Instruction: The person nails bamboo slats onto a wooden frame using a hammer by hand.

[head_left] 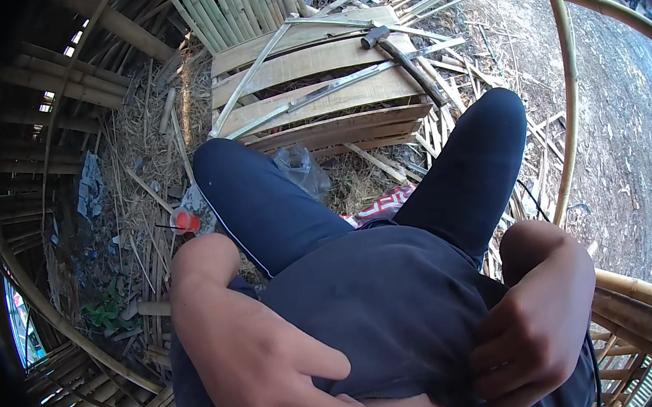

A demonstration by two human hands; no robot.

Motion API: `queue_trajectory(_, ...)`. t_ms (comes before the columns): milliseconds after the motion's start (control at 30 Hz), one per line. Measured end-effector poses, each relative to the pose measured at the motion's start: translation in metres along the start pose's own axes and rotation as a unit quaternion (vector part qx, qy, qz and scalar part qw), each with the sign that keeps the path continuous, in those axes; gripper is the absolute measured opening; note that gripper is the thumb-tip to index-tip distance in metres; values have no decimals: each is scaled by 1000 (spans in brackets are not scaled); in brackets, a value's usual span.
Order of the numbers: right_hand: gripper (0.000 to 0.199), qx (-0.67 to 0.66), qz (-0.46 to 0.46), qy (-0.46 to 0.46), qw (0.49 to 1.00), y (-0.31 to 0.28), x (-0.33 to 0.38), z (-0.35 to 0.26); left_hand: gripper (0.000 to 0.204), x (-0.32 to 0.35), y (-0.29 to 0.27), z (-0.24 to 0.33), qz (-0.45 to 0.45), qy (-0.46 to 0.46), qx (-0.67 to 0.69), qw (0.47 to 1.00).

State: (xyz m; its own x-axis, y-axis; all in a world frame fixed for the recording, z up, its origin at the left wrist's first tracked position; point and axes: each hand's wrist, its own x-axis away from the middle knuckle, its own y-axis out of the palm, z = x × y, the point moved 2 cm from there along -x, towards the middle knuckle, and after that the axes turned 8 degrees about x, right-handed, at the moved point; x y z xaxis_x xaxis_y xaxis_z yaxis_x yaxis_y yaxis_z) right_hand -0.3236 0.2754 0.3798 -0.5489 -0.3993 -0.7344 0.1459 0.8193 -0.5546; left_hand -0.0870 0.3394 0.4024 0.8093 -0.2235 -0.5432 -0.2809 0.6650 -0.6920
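I see the left hand [279, 373] at seven o'clock and right hand [533, 333] at five, half-curled at the dark shirt [383, 308]; whether gripping, I can't tell.

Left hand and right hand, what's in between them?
Mostly the dark shirt lies between the left hand and the right hand, in the head view.

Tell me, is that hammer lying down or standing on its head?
Lying down: the hammer stretches lengthwise across the wooden slats, not upright on its head.
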Motion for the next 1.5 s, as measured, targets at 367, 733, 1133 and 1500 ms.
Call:
queue_trajectory(367, 22, 94, 210, -31, 973, -7, 24, 26, 16, 37, 13, -38, 335, -8, -272, 902)
queue_trajectory(733, 31, 158, 299, -53, 940, -20, 25, 26, 21, 46, 3, -42, 369, 13, -307, 877)
queue_trajectory(1133, 14, -114, -29, -36, 992, -32, 31, -15, 16, 27, -24, 5, -99, 22, 266, 959)
queue_trajectory(1500, 15, -106, -77, -60, 990, -39, 27, -39, 3, 36, -47, 82, -66, 11, 185, 980)
